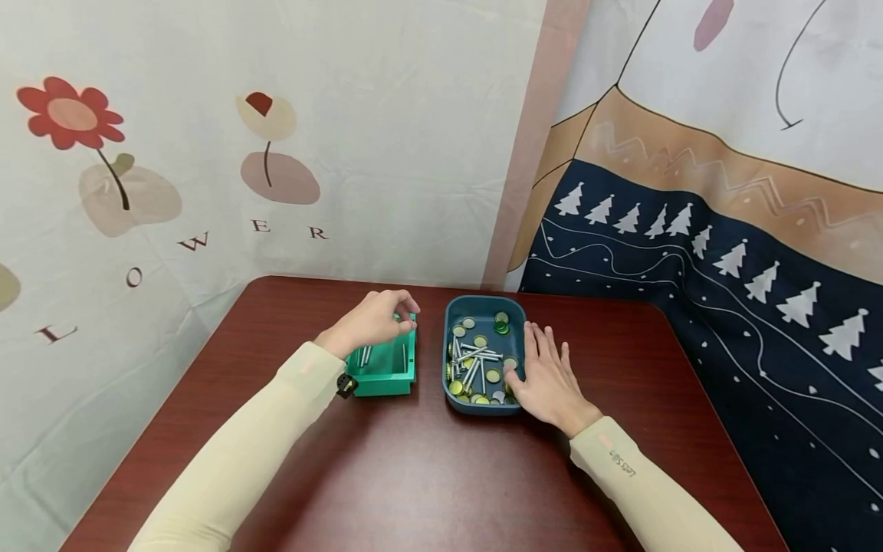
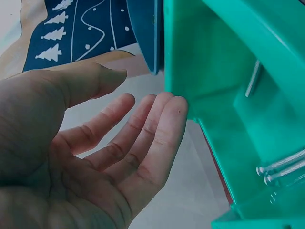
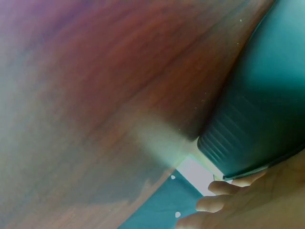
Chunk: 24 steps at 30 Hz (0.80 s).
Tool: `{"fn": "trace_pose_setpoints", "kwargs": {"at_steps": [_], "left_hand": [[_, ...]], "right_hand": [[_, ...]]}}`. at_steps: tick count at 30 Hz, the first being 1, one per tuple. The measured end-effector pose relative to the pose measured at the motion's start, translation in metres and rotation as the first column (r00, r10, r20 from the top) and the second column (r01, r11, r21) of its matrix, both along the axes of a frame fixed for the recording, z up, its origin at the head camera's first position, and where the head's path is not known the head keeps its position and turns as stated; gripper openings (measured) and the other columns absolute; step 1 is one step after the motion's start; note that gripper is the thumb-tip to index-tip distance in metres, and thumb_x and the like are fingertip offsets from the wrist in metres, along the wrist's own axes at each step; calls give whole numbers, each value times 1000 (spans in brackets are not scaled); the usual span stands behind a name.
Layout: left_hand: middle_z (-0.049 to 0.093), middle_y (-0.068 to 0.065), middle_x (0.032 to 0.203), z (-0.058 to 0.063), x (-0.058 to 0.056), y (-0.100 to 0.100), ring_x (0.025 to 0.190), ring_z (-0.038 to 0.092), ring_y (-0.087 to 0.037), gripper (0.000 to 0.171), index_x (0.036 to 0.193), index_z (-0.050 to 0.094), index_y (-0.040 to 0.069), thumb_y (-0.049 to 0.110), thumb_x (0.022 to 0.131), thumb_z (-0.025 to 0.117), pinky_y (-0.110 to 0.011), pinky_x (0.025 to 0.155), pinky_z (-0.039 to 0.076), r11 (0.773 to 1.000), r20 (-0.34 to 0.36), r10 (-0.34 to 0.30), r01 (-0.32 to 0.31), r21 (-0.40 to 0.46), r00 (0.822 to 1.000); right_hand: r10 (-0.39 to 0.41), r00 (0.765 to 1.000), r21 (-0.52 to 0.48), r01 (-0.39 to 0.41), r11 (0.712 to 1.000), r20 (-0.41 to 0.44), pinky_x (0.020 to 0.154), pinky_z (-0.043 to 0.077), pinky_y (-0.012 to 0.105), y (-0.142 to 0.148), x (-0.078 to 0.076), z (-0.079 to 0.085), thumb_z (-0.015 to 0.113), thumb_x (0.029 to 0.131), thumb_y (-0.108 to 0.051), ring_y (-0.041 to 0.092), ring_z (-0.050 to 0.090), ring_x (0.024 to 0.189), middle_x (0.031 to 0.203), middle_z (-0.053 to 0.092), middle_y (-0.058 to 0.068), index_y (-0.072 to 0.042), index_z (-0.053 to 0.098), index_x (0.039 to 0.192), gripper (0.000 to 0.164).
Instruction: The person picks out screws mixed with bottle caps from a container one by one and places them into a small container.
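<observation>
My left hand (image 1: 372,318) is over the back of a green plastic bin (image 1: 386,387). Its fingers are loosely bent and nothing lies between them. A few silver screws (image 2: 286,164) rest on the bin's floor in the left wrist view. To the right stands a dark blue tray (image 1: 483,410) with several long silver screws (image 1: 476,355) and many round caps (image 1: 493,376), mostly yellow-green. My right hand (image 1: 552,382) lies along the tray's right side, fingers fairly straight, thumb at the rim. Only part of that hand (image 3: 238,205) shows in the right wrist view, beside the tray's wall.
Both containers stand on a reddish-brown table (image 1: 455,475), with a narrow gap between them. Behind it hangs a pale printed curtain (image 1: 400,153). A navy cloth with white trees (image 1: 641,261) hangs at the right.
</observation>
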State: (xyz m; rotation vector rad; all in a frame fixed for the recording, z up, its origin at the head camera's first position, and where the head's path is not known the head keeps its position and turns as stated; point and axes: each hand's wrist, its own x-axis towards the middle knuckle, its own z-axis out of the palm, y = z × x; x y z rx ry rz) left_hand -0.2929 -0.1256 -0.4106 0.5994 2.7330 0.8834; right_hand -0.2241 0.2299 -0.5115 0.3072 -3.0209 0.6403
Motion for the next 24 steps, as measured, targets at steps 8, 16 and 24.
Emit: {"fn": "trace_pose_setpoints", "kwargs": {"at_steps": [8,16,24], "left_hand": [[85,-9,122,3,0,14,95,78,-20,24,135,75,9,18,112,78,-36,85,67,999,-15,-22,23,31,1000],[85,-12,124,5,-2,34,101,81,-22,26,135,75,8,20,112,78,-40,91,68,999,-38,-45,45,20,998],[84,-11,125,6,-1,53,105,81,-22,29,138,75,7,21,113,78,-41,96,69,997,-28,-74,75,21,997]], "right_hand": [[1,1000,-3,-1,1000,1,143,9,82,-1,-1,1,58,119,-47,52,11,183,194,22,24,-3,10,187,94],[-3,1000,5,3,1000,1,143,9,82,1,-3,0,58,118,-47,53,11,183,194,21,24,-3,11,187,94],[-3,1000,0,3,1000,6,143,8,82,1,-2,-1,59,118,-47,52,11,183,194,21,24,-3,11,187,95]]}}
